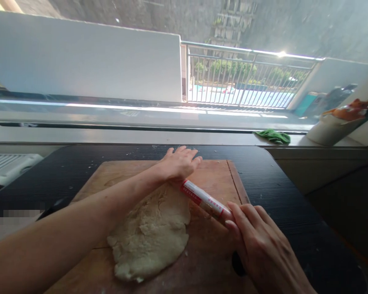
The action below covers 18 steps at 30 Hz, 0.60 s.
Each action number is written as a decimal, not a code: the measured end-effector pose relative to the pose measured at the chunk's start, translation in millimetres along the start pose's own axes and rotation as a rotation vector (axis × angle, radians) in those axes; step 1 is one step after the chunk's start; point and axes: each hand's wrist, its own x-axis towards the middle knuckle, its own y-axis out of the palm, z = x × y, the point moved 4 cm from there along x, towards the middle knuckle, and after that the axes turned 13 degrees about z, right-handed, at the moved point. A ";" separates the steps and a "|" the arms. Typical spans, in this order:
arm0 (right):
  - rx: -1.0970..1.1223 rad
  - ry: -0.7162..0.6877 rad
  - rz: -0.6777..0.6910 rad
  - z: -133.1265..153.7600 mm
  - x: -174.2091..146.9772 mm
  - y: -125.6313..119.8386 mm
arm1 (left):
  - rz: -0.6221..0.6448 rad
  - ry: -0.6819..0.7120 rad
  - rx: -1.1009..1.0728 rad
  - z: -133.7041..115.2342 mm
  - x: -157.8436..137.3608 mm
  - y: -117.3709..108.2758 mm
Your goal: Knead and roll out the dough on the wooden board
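A flattened, rough-edged piece of pale dough (151, 232) lies on the wooden board (92, 181). Held slantwise over the board's right half is a rolling pin (207, 199) with a red and white printed wrapper. My right hand (257, 234) is closed round its near end. At the pin's far end, my left hand (180, 162) has its fingers stretched out and apart, palm down. Its palm is at or against that end; the contact is hidden. My left forearm crosses above the dough and covers its upper left part.
The board rests on a black table (282, 212) dusted with white crumbs. Beyond it runs a window sill (184, 136) with a crumpled green cloth (273, 136) and a white pot (328, 128) at right. A white ridged object (10, 167) stands left of the table.
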 end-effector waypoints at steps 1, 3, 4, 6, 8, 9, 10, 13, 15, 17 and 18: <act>-0.017 -0.010 -0.011 3.9 -2.1 -0.2 | -0.009 0.001 -0.001 0.9 -4.0 0.4; -0.040 -0.048 -0.057 14.3 -10.3 1.7 | -0.040 0.005 0.000 7.2 -26.5 4.1; -0.047 -0.071 -0.069 19.6 -15.1 3.5 | -0.055 0.014 0.007 11.8 -43.4 7.5; -0.051 -0.130 -0.047 28.4 -22.2 6.9 | -0.096 0.028 0.033 21.7 -81.5 15.2; -0.042 -0.177 -0.024 30.7 -22.2 5.8 | -0.114 0.025 0.040 31.0 -112.8 22.8; -0.027 -0.185 -0.005 28.6 -18.2 4.2 | -0.120 0.019 0.045 34.9 -121.7 25.2; -0.006 -0.173 0.012 24.0 -11.6 2.1 | -0.125 0.011 0.055 38.3 -124.6 26.4; 0.046 -0.047 0.147 0.5 19.2 0.9 | -0.125 -0.029 0.088 45.9 -96.6 21.0; 0.034 0.036 0.210 -15.3 39.7 1.7 | -0.074 -0.069 0.054 48.8 -58.1 12.2; 0.008 0.093 0.218 -24.9 53.0 1.3 | 0.039 -0.096 0.011 49.0 -22.6 4.0; -0.006 0.112 0.207 -26.4 55.7 0.7 | 0.088 -0.090 0.007 47.8 -11.5 0.9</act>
